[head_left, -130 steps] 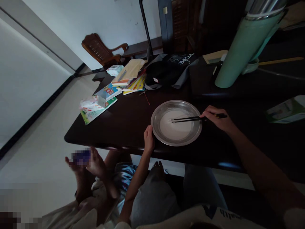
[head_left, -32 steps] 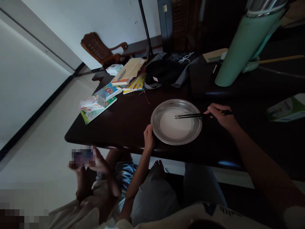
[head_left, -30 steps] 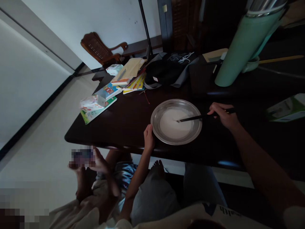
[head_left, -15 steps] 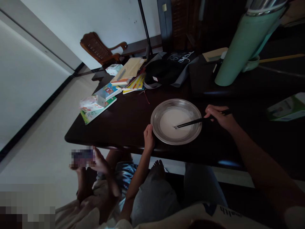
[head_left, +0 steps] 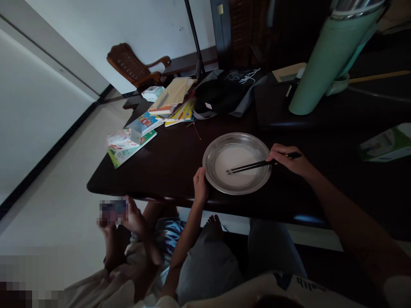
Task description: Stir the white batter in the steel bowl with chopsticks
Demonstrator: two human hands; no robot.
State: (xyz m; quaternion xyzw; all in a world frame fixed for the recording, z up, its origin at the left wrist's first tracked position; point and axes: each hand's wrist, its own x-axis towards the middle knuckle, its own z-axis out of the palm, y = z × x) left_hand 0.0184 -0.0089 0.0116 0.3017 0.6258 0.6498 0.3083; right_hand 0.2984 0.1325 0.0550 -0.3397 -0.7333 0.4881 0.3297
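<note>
The dark desk (head_left: 147, 171) reaches out on all sides of the steel basin (head_left: 210, 154). Well beyond the basin, to its left, you have a carved wooden chair (head_left: 128, 64). Another person (head_left: 118, 278) is left of the basin and nearer you, past the desk's edge, both hands around an object (head_left: 114, 209) too pixelated to name. A black bag (head_left: 221, 94) with white cords lies beyond the basin. The basin itself rests near the edge closest to you, a milky liquid (head_left: 236, 155) in its bottom. Beyond it and to its right is the tall green flask (head_left: 330, 60); beyond it and to its left, a pile of books (head_left: 175, 98). A green-and-white carton (head_left: 387, 143) lies well to the basin's right, and a tissue box (head_left: 123, 139) well to its left. Your left hand (head_left: 200, 186) is at the basin's near left side, its grip closed on the rim. Your right hand (head_left: 287, 159) is just outside the basin's right rim, its grip wrapped around two black chopsticks (head_left: 253, 165). They slant in over that rim, tips close together above or in the liquid, left of the basin's middle; you cannot tell how deep.
</note>
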